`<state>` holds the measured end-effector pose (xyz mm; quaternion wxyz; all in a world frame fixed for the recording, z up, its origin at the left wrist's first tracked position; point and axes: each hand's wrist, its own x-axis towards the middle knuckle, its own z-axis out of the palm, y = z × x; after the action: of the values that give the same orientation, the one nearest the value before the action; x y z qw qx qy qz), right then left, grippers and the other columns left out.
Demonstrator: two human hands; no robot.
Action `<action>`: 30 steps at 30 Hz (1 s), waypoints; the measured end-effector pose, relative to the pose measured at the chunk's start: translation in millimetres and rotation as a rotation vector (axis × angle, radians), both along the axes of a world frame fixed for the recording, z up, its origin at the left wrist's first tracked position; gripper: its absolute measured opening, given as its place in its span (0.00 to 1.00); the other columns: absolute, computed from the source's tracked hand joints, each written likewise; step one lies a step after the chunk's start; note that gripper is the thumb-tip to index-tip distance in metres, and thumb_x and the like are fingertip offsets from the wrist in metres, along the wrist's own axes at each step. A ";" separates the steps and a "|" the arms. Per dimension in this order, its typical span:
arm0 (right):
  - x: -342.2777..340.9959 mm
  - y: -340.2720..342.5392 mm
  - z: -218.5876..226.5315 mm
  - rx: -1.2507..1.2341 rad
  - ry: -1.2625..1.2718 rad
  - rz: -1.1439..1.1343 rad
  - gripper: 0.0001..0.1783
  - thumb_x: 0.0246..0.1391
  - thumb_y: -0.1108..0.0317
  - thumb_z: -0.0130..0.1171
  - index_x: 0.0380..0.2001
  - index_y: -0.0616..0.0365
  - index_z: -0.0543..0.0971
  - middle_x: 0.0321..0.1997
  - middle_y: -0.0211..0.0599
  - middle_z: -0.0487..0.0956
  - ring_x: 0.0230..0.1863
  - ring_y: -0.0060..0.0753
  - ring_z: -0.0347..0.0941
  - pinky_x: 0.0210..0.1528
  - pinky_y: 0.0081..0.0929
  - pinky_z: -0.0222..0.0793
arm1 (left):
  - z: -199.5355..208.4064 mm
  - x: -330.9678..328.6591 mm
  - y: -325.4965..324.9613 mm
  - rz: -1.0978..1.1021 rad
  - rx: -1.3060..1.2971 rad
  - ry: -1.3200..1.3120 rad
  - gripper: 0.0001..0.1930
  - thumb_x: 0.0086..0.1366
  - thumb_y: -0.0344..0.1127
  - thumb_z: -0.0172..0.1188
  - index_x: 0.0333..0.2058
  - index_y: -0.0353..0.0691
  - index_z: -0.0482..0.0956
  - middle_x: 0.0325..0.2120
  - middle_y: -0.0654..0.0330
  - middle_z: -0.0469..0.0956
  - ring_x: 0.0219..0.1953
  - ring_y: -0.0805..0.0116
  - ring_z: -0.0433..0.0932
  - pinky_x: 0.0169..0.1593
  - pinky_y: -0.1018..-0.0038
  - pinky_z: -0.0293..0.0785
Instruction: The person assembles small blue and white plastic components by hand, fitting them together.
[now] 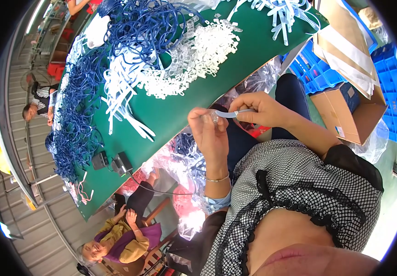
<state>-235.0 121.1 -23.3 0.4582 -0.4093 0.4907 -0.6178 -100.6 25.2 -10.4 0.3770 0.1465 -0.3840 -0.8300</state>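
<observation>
My left hand (211, 135) pinches a small clear plastic piece (214, 117) at one end of a short pale blue strap (227, 114). With thumb and fingertips, my right hand (262, 110) grips the same strap close to a small white slider (236, 113). Both hands are in front of my body, just off the near edge of the green table (161, 126). On the table lie a heap of small white and clear plastic pieces (212, 43), a bundle of pale straps (125, 87) and tangled dark blue straps (138, 20).
Two black boxes (121, 162) with a cable sit at the table edge. Clear plastic bags (180, 158) lie below it. To the right are an opened cardboard box (345, 112) and blue crates (391, 87). One person (125, 241) sits nearby; another person (42, 106) is beyond the table.
</observation>
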 end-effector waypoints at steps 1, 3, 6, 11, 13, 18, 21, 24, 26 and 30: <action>0.6 -0.3 -1.1 0.006 0.009 -0.001 0.10 0.52 0.75 0.53 0.39 0.64 0.72 0.29 0.27 0.74 0.29 0.12 0.67 0.29 0.11 0.63 | -1.0 0.3 -0.8 -0.008 0.003 0.004 0.04 0.65 0.31 0.47 0.38 0.43 0.64 0.25 0.65 0.69 0.25 0.80 0.66 0.30 0.83 0.63; 1.3 -0.9 -1.3 0.013 0.018 0.000 0.10 0.52 0.75 0.53 0.38 0.64 0.72 0.29 0.28 0.74 0.30 0.12 0.67 0.30 0.12 0.63 | 1.8 0.1 0.9 0.004 0.025 -0.026 0.05 0.65 0.31 0.47 0.38 0.42 0.63 0.25 0.63 0.68 0.25 0.79 0.66 0.30 0.83 0.64; 2.5 -1.5 -1.2 0.012 0.036 -0.014 0.10 0.51 0.76 0.53 0.38 0.64 0.72 0.29 0.28 0.74 0.31 0.13 0.68 0.31 0.12 0.64 | 1.2 1.4 0.2 0.009 0.046 -0.044 0.06 0.65 0.32 0.48 0.38 0.40 0.62 0.25 0.62 0.68 0.25 0.79 0.67 0.30 0.83 0.65; 5.7 -4.5 0.4 0.032 -0.124 -0.015 0.10 0.52 0.70 0.53 0.37 0.63 0.73 0.25 0.28 0.74 0.21 0.10 0.63 0.21 0.10 0.58 | -3.8 6.2 -0.8 -0.004 0.048 -0.065 0.03 0.65 0.30 0.46 0.37 0.41 0.64 0.26 0.64 0.69 0.25 0.79 0.67 0.29 0.83 0.64; 7.3 -5.1 3.5 0.110 -0.206 0.027 0.10 0.53 0.70 0.52 0.37 0.63 0.73 0.25 0.28 0.73 0.20 0.11 0.62 0.20 0.10 0.58 | -4.6 8.5 -0.2 -0.020 -0.007 -0.078 0.05 0.65 0.31 0.47 0.38 0.40 0.63 0.26 0.64 0.69 0.26 0.79 0.67 0.30 0.84 0.65; 9.5 -8.0 6.3 0.227 -0.310 0.057 0.09 0.53 0.70 0.51 0.36 0.64 0.73 0.23 0.30 0.73 0.17 0.11 0.60 0.18 0.09 0.55 | -5.6 13.3 1.0 -0.021 -0.051 -0.112 0.05 0.65 0.31 0.47 0.39 0.39 0.64 0.26 0.65 0.68 0.26 0.80 0.67 0.30 0.85 0.65; 11.6 -10.6 0.2 0.201 -0.482 0.112 0.08 0.53 0.70 0.52 0.34 0.64 0.72 0.23 0.31 0.73 0.16 0.12 0.60 0.17 0.08 0.54 | -5.5 15.7 0.1 -0.042 -0.092 -0.129 0.06 0.65 0.32 0.47 0.39 0.39 0.64 0.26 0.65 0.68 0.26 0.80 0.66 0.30 0.85 0.63; 13.4 -15.0 -1.8 0.177 -0.590 0.111 0.07 0.52 0.71 0.52 0.33 0.64 0.72 0.23 0.31 0.72 0.16 0.12 0.60 0.17 0.08 0.54 | -8.3 17.1 0.7 -0.075 -0.114 -0.157 0.06 0.65 0.33 0.48 0.39 0.39 0.64 0.26 0.65 0.67 0.26 0.80 0.65 0.29 0.85 0.62; 11.7 -18.1 3.6 0.198 -0.507 0.132 0.08 0.51 0.70 0.53 0.33 0.63 0.72 0.23 0.31 0.72 0.16 0.12 0.61 0.17 0.08 0.54 | -8.6 17.8 0.1 -0.093 -0.117 -0.172 0.07 0.65 0.33 0.48 0.39 0.39 0.64 0.26 0.65 0.67 0.26 0.80 0.65 0.29 0.85 0.61; 13.4 -21.0 11.9 0.197 -0.359 0.138 0.07 0.50 0.70 0.53 0.33 0.61 0.73 0.23 0.31 0.72 0.16 0.12 0.61 0.17 0.09 0.54 | -8.7 22.6 -1.6 -0.056 -0.210 -0.284 0.07 0.65 0.32 0.47 0.40 0.38 0.65 0.26 0.65 0.68 0.26 0.80 0.66 0.30 0.85 0.62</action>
<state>-221.6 100.1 -11.5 0.6173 -0.2786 0.4302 -0.5969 -78.0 23.6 -19.2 0.3087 0.2112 -0.5221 -0.7665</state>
